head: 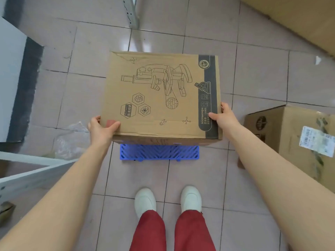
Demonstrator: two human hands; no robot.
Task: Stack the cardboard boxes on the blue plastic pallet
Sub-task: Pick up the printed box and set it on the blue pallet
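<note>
A cardboard box (159, 91) printed with a microscope drawing is held flat in front of me, above the blue plastic pallet (159, 152). Only the pallet's near strip shows below the box; the rest is hidden, and I cannot tell if the box touches it. My left hand (101, 129) grips the box's near left corner, thumb on top. At the near right edge my right hand (223, 115) clamps the side, thumb on the dark printed band. A second cardboard box (290, 142) with a white shipping label stands on the floor at the right.
White metal shelf frames stand at the left (27, 171) and at the top (133, 13). Crumpled clear plastic (72, 140) lies left of the pallet. A large cardboard sheet (299, 17) fills the upper right. My white shoes (168, 200) stand on the tiled floor.
</note>
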